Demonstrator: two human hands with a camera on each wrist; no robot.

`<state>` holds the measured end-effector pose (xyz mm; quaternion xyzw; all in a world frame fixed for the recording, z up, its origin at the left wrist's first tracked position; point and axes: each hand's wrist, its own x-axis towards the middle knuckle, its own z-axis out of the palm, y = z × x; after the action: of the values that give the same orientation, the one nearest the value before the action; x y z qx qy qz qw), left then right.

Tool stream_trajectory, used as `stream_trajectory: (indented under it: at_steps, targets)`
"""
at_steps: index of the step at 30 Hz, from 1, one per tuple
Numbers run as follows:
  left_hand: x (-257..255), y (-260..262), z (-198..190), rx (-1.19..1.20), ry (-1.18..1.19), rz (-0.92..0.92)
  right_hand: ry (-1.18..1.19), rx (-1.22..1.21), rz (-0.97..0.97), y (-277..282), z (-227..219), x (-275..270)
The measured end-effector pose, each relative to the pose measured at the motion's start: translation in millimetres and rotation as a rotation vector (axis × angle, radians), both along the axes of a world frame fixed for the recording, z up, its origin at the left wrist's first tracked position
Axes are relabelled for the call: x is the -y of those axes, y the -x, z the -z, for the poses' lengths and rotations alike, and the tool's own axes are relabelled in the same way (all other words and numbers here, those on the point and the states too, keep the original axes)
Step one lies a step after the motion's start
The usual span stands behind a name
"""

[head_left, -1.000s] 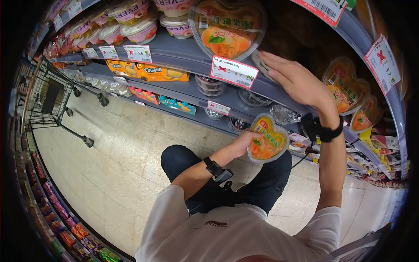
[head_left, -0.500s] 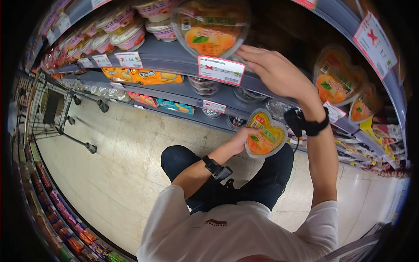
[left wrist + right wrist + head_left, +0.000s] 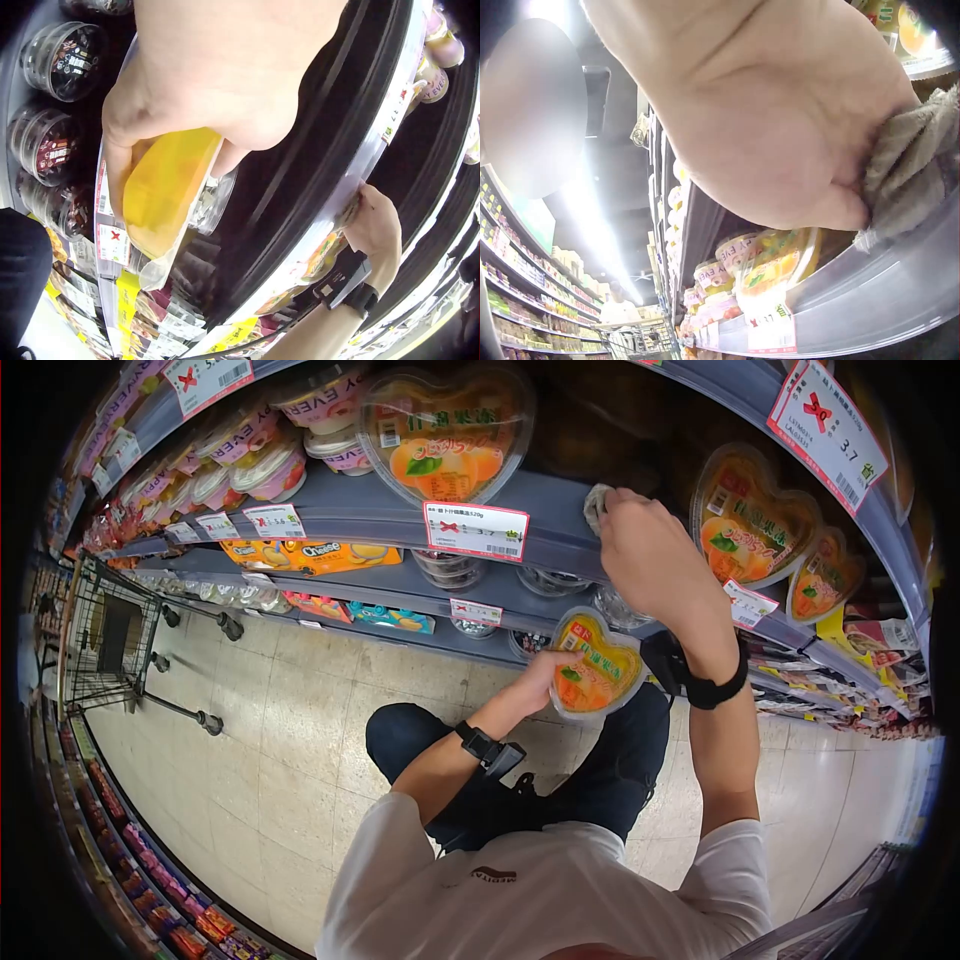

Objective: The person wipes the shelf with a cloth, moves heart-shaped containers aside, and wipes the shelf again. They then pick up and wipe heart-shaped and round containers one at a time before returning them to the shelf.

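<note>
My left hand (image 3: 537,678) holds a heart-shaped fruit jelly cup (image 3: 600,665) by its side, thumb on the lid, low in front of the shelves. The left wrist view shows the cup's yellow underside (image 3: 165,195) within the fingers. Up at the shelf edge, my right hand (image 3: 655,560) grips a grey cloth (image 3: 915,169) with curled fingers; part of it shows past the knuckles. The cloth lies against the shelf's front lip (image 3: 870,292). Left of this hand stands a large heart-shaped jelly cup (image 3: 446,440), above a price tag (image 3: 476,531).
More heart-shaped jelly cups (image 3: 752,515) stand to the right. Stacked pudding cups (image 3: 270,465) fill the shelf's left part. Below are orange cheese boxes (image 3: 310,556) and clear round tubs (image 3: 447,568). A shopping cart (image 3: 110,630) stands in the aisle at left.
My right hand first slid left along the shelf edge to the large jelly cup, fingers straight; now it is farther right with fingers curled on the cloth. My left hand keeps holding its cup.
</note>
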<state>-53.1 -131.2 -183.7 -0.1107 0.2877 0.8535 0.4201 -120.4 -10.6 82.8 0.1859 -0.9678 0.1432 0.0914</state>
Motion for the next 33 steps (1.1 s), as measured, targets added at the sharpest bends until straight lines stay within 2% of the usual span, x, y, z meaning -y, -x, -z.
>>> stream_trajectory:
  at_steps: [2,4,8,10,14,16,18,20,24,26,28,30,32,33]
  targets:
    - [0,4,4,0.012,0.0,-0.019,-0.033,-0.026,0.024,12,1,5]
    - [1,5,-1,0.014,0.0,-0.017,-0.091,0.227,0.208,25,-6,10]
    - [2,4,-11,0.024,0.036,0.001,-0.11,0.294,0.241,27,-5,8]
    - [1,2,-10,0.026,0.039,0.003,-0.028,-0.089,0.092,17,13,4]
    - [-3,4,-3,0.032,0.011,0.021,-0.042,-0.164,0.148,21,20,5]
    - [-4,4,-2,0.03,-0.01,0.03,-0.039,0.231,0.299,31,-1,8]
    - [-3,4,-3,0.027,-0.027,0.024,-0.02,0.242,0.277,40,4,5]
    - [-3,4,-6,0.015,-0.002,0.016,-0.027,0.247,0.336,43,4,9]
    - [0,6,-9,0.001,0.054,-0.006,0.054,0.171,0.207,11,-7,12]
    - [-1,7,-8,0.048,0.059,0.001,0.106,0.021,0.116,-9,-7,15]
    - [-3,7,0,0.025,0.035,-0.015,0.1,0.113,0.083,-16,-15,22]
    - [0,6,0,-0.001,0.018,-0.038,0.098,0.204,0.041,-13,-13,29]
    - [-1,5,-6,-0.041,0.017,-0.052,0.269,0.028,-0.16,-3,5,32]
    - [-2,5,-2,-0.043,0.019,-0.061,0.271,0.027,-0.169,4,12,35]
